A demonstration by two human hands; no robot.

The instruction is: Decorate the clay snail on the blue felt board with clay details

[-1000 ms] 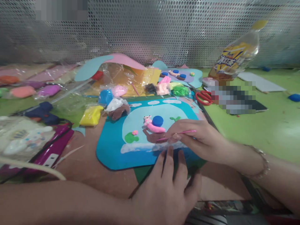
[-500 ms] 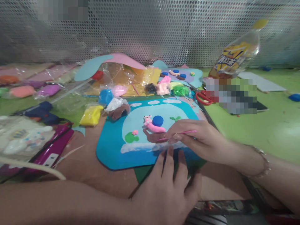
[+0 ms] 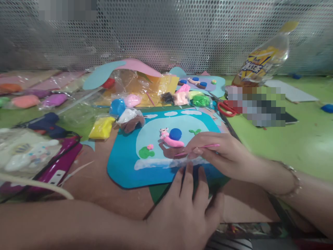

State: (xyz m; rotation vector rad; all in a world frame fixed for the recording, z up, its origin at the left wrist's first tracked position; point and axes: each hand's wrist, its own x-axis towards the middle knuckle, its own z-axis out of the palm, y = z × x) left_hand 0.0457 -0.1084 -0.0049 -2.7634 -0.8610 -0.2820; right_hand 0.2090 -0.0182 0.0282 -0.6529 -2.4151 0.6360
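Observation:
A blue foam board (image 3: 122, 163) lies in front of me with a light blue dome shape on it. On the dome sits a pink clay snail with a blue shell (image 3: 171, 138) above a brown clay patch (image 3: 170, 152), and a green leaf with a pink flower (image 3: 146, 152) lies to the left. My right hand (image 3: 221, 154) pinches a thin pink modelling stick (image 3: 200, 148), its tip on the brown patch. My left hand (image 3: 187, 208) lies flat, fingers stretched onto the board's near edge.
Bags of coloured clay (image 3: 125, 111) lie behind the board, a yellow one (image 3: 102, 127) to the left. A dark blue glue gun (image 3: 48, 124), a magenta case (image 3: 56, 166), red scissors (image 3: 226, 107), a tilted plastic bottle (image 3: 262, 60) and a second foam picture (image 3: 200, 83) stand around. Perforated metal screen behind.

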